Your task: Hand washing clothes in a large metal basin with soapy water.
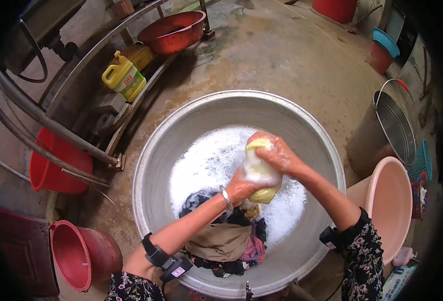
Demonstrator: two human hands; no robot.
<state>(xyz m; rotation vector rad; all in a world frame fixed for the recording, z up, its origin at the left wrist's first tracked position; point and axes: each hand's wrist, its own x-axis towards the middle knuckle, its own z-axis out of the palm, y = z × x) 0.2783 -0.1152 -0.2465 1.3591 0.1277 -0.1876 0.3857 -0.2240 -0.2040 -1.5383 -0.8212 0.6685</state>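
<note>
A bunched yellow cloth (263, 195), coated in white suds, is gripped between my two hands above a large round metal basin (240, 107). My right hand (276, 152) holds its upper end, with the thumb across the fabric. Lower down, my left hand (244, 186) wraps the cloth from the left, a bracelet (226, 198) on its wrist. Foamy water (210, 158) lies in the basin beneath. A heap of wet clothes, with a brown garment (219, 242) and a pink one (253, 248), rests at the basin's near side.
Left stand a red bucket (61, 161), a dark pink bucket (70, 256) and a metal rack (118, 150) holding a yellow detergent jug (125, 81) and a red basin (172, 35). Right are a metal pail (372, 131) and a tilted pink basin (390, 210), close to my right arm.
</note>
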